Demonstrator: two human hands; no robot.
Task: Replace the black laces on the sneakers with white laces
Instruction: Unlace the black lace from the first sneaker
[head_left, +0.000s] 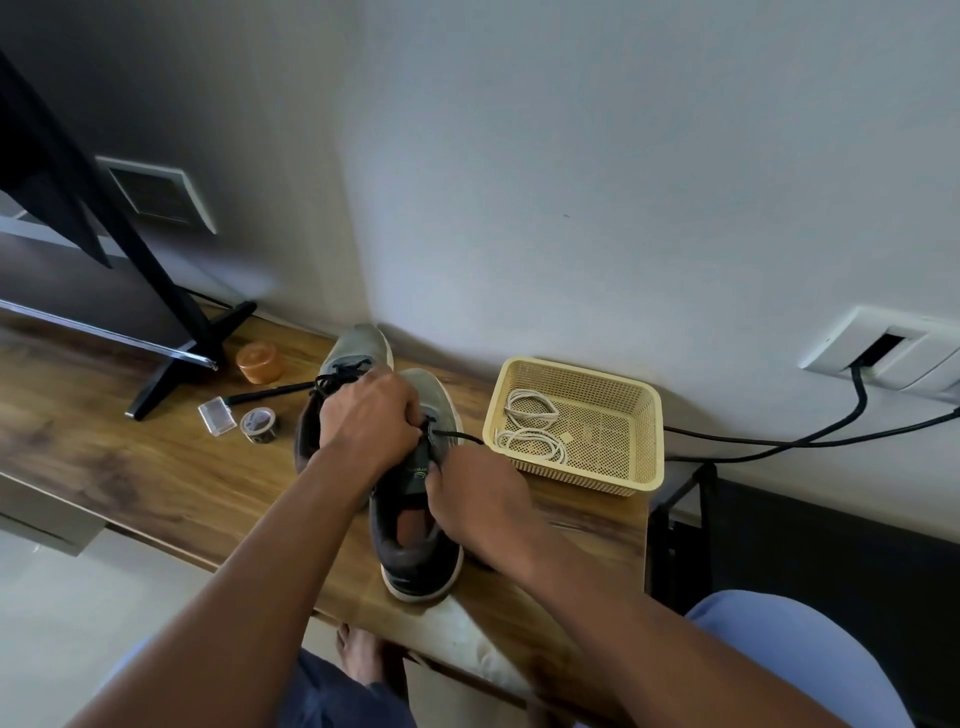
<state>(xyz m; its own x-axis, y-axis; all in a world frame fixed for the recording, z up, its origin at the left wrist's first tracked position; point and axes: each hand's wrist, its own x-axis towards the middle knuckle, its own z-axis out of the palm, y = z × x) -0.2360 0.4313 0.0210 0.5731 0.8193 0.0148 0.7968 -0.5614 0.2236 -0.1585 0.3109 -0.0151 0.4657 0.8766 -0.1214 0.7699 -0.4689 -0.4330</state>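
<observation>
Sneakers stand side by side on a wooden desk (156, 467), toes toward the wall; the near sneaker (415, 545) sits close to the front edge with its heel toward the person, and the far sneaker (353, 353) lies just behind and left of it. Over the near sneaker's lacing the left hand (369, 421) is curled, fingers pinching the black lace (457, 435), one end of which trails off to the right. Beside the tongue, the right hand (478, 499) grips the sneaker's right side with bent fingers.

Right of the shoes, a pale yellow perforated plastic basket (649, 431) holds two coiled white laces (530, 426). Left of the shoes lie a roll of tape (258, 425), a small clear plastic box (216, 415), a black pen-like stick (270, 392) and an orange lidded jar (260, 362). Further left a black monitor stand (182, 358) rests on the desk.

Behind runs a plain pale wall (571, 182) with a white socket plate (883, 348), from which black cables (810, 441) drop behind the desk.
</observation>
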